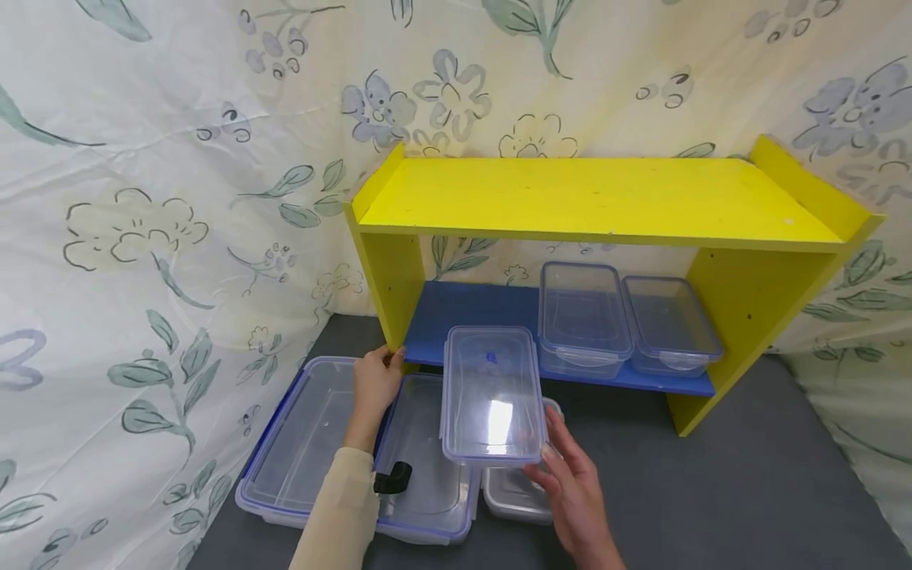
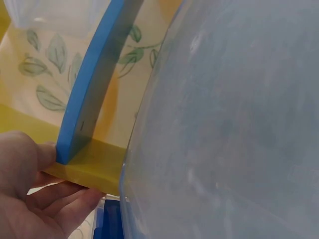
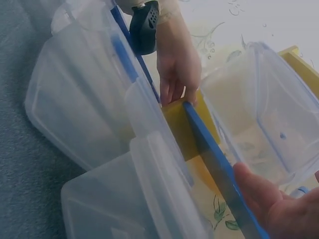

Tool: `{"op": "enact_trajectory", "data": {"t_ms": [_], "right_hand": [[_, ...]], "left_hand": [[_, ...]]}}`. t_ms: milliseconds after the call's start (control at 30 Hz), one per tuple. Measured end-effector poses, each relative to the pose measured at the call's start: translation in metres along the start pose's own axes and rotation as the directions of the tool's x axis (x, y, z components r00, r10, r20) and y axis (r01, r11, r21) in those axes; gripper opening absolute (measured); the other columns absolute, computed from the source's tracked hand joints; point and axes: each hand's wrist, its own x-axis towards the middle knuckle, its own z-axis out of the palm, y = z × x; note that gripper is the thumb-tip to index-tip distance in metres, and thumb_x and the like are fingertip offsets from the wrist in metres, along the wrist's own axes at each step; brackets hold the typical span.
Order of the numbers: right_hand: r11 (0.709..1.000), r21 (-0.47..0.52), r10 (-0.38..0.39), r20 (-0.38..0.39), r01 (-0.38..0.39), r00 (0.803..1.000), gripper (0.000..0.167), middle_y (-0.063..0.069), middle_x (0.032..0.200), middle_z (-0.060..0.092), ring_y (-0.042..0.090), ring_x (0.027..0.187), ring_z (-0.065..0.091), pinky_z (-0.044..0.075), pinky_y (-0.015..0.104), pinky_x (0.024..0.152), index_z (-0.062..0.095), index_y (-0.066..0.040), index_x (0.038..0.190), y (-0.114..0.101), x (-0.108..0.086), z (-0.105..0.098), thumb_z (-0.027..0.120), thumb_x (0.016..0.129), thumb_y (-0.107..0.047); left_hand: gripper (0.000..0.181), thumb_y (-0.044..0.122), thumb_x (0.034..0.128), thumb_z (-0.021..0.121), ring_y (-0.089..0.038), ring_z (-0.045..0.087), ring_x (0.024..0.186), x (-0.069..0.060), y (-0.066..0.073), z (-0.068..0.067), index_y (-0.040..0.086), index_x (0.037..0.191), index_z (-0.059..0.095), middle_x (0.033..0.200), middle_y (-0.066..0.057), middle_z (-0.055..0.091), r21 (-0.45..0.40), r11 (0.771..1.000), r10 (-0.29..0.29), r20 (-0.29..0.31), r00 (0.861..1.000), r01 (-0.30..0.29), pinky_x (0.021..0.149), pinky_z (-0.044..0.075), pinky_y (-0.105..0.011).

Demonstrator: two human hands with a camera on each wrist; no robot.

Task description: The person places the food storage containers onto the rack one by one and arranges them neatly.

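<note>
My left hand (image 1: pixel 378 386) grips the front edge of the yellow shelf unit's left side panel (image 1: pixel 388 277), where the blue shelf board (image 1: pixel 470 305) meets it. In the left wrist view the thumb lies by the end of the blue board, with the fingers behind the yellow panel (image 2: pixel 92 172). A clear lidded food container (image 1: pixel 492 380) is tilted up in front of the blue board. My right hand (image 1: pixel 573 483) holds it at its near right corner. The right wrist view shows the thumb against the same container (image 3: pixel 269 109); the other fingers are mostly hidden.
Two more lidded containers, a taller one (image 1: pixel 584 317) and a smaller one (image 1: pixel 670 321), stand on the blue board's right half. Below, a large container (image 1: pixel 302 443), a second one (image 1: pixel 427 507) and a smaller one (image 1: pixel 516 499) sit on the dark tabletop (image 1: pixel 769 475). Flowered cloth (image 1: pixel 178 301) hangs behind.
</note>
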Motion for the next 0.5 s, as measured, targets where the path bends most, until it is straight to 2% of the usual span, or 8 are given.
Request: {"op": "enact_trajectory", "data": {"t_ms": [200, 367, 500], "right_hand": [[0.999, -0.030, 0.012, -0.080, -0.014, 0.997, 0.051, -0.019, 0.140, 0.053, -0.002, 0.124, 0.052, 0.056, 0.028, 0.081, 0.027, 0.005, 0.150, 0.000, 0.009, 0.007, 0.043, 0.102, -0.004], [0.999, -0.030, 0.037, -0.118, -0.041, 0.992, 0.052, -0.019, 0.143, 0.048, -0.003, 0.125, 0.051, 0.057, 0.029, 0.082, 0.031, 0.002, 0.150, -0.003, 0.019, 0.013, 0.048, 0.102, -0.008], [0.997, -0.009, 0.074, -0.167, -0.076, 0.983, 0.053, -0.011, 0.149, 0.045, 0.001, 0.123, 0.055, 0.056, 0.031, 0.085, 0.032, -0.005, 0.151, -0.003, 0.027, 0.019, 0.050, 0.102, -0.011]], "left_hand": [[0.025, 0.027, 0.0957, 0.062, -0.022, 0.061, 0.058, 0.000, 0.000, 0.001, 0.006, 0.089, 0.074, 0.073, -0.010, 0.072, 0.007, 1.000, 0.001, -0.005, 1.000, -0.001, 0.055, 0.048, -0.032], [0.025, 0.028, 0.0957, 0.062, -0.022, 0.060, 0.058, 0.000, 0.000, 0.001, 0.006, 0.088, 0.074, 0.072, -0.010, 0.071, 0.011, 1.000, 0.006, -0.005, 1.000, -0.006, 0.055, 0.047, -0.033], [0.025, 0.028, 0.0956, 0.062, -0.024, 0.063, 0.060, 0.001, -0.001, 0.001, 0.007, 0.089, 0.075, 0.074, -0.010, 0.072, 0.013, 1.000, 0.008, -0.006, 1.000, -0.007, 0.056, 0.049, -0.035]]}}
